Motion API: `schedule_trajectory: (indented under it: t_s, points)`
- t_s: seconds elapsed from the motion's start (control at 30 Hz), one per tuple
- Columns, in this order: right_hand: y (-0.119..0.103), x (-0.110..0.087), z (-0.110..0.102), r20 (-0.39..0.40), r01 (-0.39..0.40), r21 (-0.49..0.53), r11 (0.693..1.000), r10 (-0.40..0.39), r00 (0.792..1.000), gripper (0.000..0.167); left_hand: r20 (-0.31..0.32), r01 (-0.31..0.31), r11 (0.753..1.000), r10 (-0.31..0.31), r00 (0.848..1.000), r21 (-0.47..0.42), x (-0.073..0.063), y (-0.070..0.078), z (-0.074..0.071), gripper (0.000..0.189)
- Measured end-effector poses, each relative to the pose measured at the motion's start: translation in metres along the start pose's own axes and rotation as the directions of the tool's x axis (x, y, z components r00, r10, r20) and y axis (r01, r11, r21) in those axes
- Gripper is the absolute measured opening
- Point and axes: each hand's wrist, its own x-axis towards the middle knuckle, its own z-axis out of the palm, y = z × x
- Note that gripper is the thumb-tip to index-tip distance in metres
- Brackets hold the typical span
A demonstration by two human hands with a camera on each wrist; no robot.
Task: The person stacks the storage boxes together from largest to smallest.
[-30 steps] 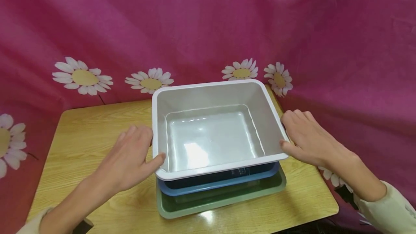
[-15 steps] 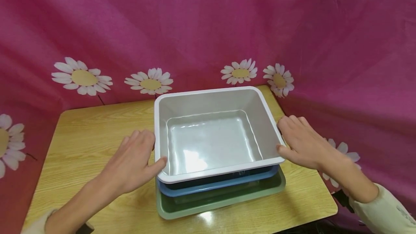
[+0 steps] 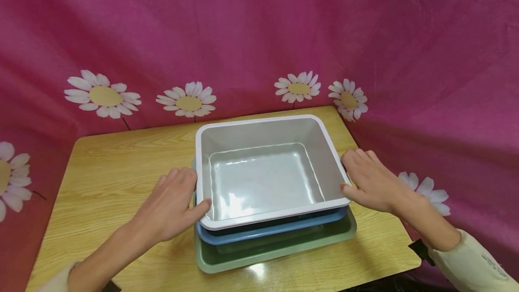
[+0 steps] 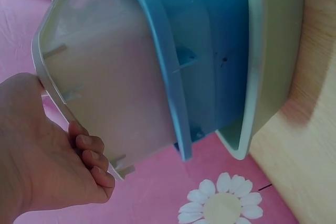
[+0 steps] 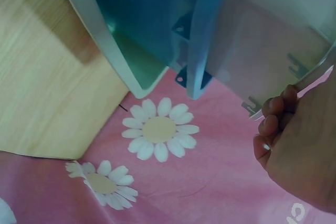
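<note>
A light grey plastic bin with a white rim (image 3: 271, 213) is held level by both hands over a blue bin (image 3: 279, 228). The left hand (image 3: 172, 204) grips its left rim, thumb on top and fingers curled underneath, as the left wrist view shows. On the opposite side the right hand (image 3: 369, 179) holds the right rim the same way. In the left wrist view, the lower part of the grey bin (image 4: 115, 77) is inside the blue bin (image 4: 210, 56), with much of its wall above the blue rim. The blue bin stands in a green bin (image 3: 279, 256).
The green bin rests on a wood-grain table (image 3: 129, 161) with rounded corners. Behind it and along the right hangs a pink curtain (image 3: 243, 35) printed with large white daisies, close to the table's edges.
Both hands have lowered the grey bin, so it sits deeper in the blue one and its far rim is lower in view. The blue and green bins have stayed put.
</note>
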Motion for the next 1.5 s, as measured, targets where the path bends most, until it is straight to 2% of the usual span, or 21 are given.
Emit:
schedule_trajectory:
  t_s: [0.27,0.7,1.17,1.5]
  points:
    - [0.002,-0.001,0.011,0.002,0.001,0.009,1.0,-0.001,1.0,0.023,0.037,0.039,0.999,-0.038,0.999,-0.007,0.001,-0.002,0.009,0.039]
    - [0.005,-0.001,0.021,0.002,0.012,-0.01,1.0,-0.012,1.0,0.025,0.04,0.056,0.998,-0.056,0.998,-0.013,0.0,-0.005,0.018,0.039]
    - [0.009,-0.001,0.033,0.0,0.009,-0.004,1.0,-0.009,1.0,0.025,0.05,0.061,0.998,-0.061,0.997,-0.007,0.003,-0.01,0.028,0.04]
    - [0.009,-0.003,0.039,0.02,-0.013,0.003,1.0,0.013,1.0,0.025,0.029,0.035,0.999,-0.035,0.999,-0.002,0.002,-0.013,0.037,0.038]
